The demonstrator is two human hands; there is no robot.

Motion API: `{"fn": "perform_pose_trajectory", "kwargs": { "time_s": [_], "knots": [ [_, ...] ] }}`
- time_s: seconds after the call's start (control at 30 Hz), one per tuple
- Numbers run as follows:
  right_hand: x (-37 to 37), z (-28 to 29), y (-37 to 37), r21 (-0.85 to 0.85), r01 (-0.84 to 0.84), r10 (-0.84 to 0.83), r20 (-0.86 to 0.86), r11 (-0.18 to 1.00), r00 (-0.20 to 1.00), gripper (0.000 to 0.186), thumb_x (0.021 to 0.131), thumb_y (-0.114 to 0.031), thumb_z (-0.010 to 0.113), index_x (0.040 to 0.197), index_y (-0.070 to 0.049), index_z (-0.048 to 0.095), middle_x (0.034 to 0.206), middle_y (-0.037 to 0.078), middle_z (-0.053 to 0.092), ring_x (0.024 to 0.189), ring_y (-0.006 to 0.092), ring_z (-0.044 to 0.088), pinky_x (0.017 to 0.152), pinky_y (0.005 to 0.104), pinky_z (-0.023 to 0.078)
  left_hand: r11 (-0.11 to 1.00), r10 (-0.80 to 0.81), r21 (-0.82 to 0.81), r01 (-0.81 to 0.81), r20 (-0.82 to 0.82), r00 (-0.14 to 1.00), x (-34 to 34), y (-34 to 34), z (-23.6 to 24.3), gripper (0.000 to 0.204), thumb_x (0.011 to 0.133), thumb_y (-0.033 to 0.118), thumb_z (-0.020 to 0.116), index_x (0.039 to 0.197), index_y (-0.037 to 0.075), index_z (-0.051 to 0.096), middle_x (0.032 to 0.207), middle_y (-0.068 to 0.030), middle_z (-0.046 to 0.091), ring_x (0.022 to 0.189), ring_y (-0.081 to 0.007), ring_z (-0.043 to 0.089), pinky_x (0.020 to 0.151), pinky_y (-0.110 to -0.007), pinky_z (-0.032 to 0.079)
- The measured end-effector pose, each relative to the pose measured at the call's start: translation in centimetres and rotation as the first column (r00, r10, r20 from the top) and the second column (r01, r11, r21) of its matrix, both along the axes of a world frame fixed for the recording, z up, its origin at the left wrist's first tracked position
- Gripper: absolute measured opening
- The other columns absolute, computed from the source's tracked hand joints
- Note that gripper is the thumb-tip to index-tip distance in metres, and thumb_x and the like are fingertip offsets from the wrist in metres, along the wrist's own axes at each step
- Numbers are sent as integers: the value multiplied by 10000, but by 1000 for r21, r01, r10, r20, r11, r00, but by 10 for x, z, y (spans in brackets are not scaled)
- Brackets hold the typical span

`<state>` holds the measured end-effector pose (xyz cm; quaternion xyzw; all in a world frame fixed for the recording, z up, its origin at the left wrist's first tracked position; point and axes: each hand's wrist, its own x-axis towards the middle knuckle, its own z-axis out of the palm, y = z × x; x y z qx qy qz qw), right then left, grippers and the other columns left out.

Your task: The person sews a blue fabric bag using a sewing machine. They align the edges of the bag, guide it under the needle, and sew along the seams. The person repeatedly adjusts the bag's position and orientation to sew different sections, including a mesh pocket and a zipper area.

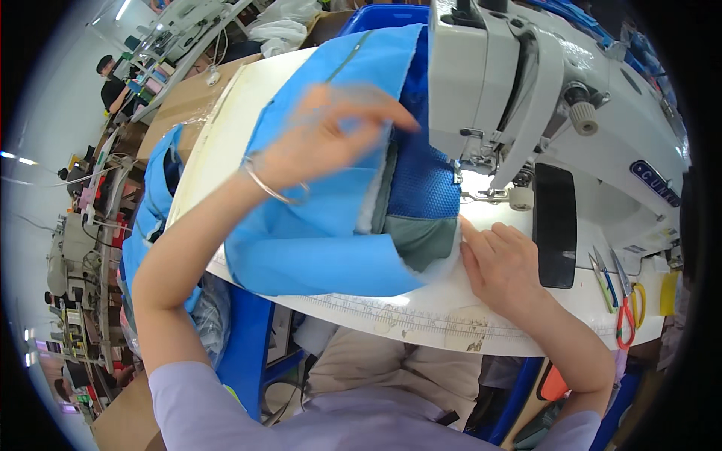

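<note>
A blue fabric piece (323, 259) with a blue mesh panel (426, 184) and a grey-green lining (425, 239) lies spread on the white sewing table. The mesh panel's right edge runs up to the presser foot (460, 174) of a white sewing machine (481, 83). My left hand (331, 135), a bracelet at its wrist, is over the upper part of the fabric. Motion blurs its fingers, and whether it touches the cloth is unclear. At the lining's right edge, just below the presser foot, my right hand (500, 263) has its fingers curled, with thumb and forefinger at the fabric edge.
On the table's right lie red-handled scissors (624, 312), yellow-handled scissors (638, 304) and thread snips (604, 282). A ruler strip (376, 310) follows the front edge. Blue fabric (154, 195) hangs at the left; a blue bin (383, 15) stands behind. A co-worker (113, 86) is far left.
</note>
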<state>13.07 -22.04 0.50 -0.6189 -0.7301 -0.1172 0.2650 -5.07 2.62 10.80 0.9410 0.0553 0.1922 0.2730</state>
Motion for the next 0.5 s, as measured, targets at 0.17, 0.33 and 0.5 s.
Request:
{"fn": "perform_pose_trajectory", "kwargs": {
  "time_s": [0.17,0.33,0.5],
  "knots": [
    [-4,12,2,173,-89,120,-178,981,977,304,850,-77,706,1147,-14,697,976,109,675,925,286,655,780,402,539,518,770,425,-743,147,621,-71,119,-24,414,870,308,740,1075,-51,752,1028,-172,754,960,-264,724,829,-365,557],
    [-27,19,-3,36,-230,233,-118,972,965,299,879,-128,697,1148,-1,685,1213,167,666,1204,362,593,1032,468,475,572,663,-200,-795,-457,592,-88,132,-28,624,890,474,751,1180,-76,714,1157,-153,728,1064,-212,684,899,-356,550],
    [-60,22,-18,-125,-301,179,-572,945,801,352,994,-220,564,1233,25,647,1246,214,651,1144,409,599,1017,493,466,605,629,-752,-262,249,737,-99,51,105,412,863,338,791,1132,36,713,1094,-96,719,939,-214,687,906,-354,533]
  ]
}}
